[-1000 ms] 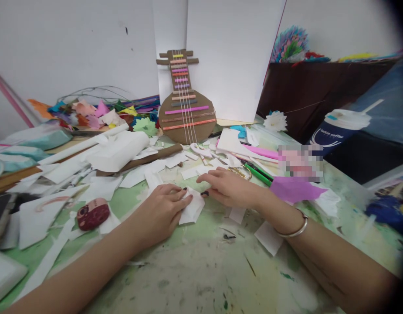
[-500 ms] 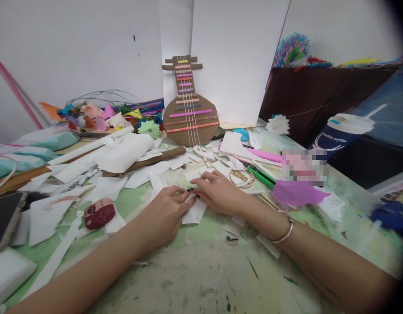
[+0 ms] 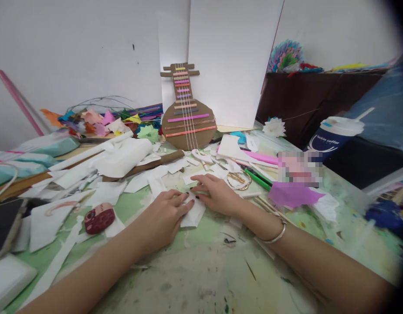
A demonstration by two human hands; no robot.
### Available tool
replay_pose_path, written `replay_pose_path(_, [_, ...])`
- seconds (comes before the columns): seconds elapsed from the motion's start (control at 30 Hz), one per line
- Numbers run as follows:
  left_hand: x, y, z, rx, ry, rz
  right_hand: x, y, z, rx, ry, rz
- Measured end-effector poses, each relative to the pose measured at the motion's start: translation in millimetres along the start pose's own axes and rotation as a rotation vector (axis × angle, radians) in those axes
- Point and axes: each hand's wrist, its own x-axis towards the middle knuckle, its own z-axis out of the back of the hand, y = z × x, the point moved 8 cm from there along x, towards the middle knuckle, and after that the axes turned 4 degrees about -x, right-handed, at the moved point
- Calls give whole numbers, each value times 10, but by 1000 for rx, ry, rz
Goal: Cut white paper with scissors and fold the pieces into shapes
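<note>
A white paper strip (image 3: 194, 214) lies on the table under my fingers, running from the front toward the back left. My left hand (image 3: 165, 214) rests on its left side, fingers stretched forward and thumb apart from them. My right hand (image 3: 217, 192) lies over its right side, the fingers bent a little and spread. Both sets of dark-nailed fingertips touch the paper, with a small gap between the two hands. Part of the strip is hidden beneath them. Behind the hands leans a brown cardboard lute (image 3: 190, 124) with coloured bars and white strings.
White paper scraps (image 3: 145, 179) litter the table. To the left lie a dark red oval object (image 3: 99, 218) and a phone (image 3: 7, 224). At right are gold bangles (image 3: 239, 179), a green-handled tool (image 3: 258, 178), purple paper (image 3: 296, 194) and a coffee cup (image 3: 332, 137).
My fingertips have moved slightly apart over the paper strip, the left thumb drawing back from the right hand. The camera view has shifted a little.
</note>
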Motion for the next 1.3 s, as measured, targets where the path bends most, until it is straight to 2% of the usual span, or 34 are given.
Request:
replay_pose_path(0.13, [-3, -11, -14, -37, 11, 7, 18, 60, -52, -50, 61, 61])
replay_pose_path(0.43, [-49, -50, 61, -79, 15, 7, 77, 135, -71, -349, 126, 111])
replay_pose_path(0.87, [-176, 30, 161, -76, 1, 74, 74, 137, -63, -400, 127, 117])
replay_pose_path(1.07, [-203, 62, 304, -232, -56, 56, 82, 48, -45, -227, 68, 60])
replay_pose_path(1.2, [-145, 144, 201, -341, -129, 185, 95, -17, -36, 15, 67, 35])
replay_pose_path(1.3, [-87, 146, 64, -459, -131, 249, 117, -76, -7, 146, 20, -4])
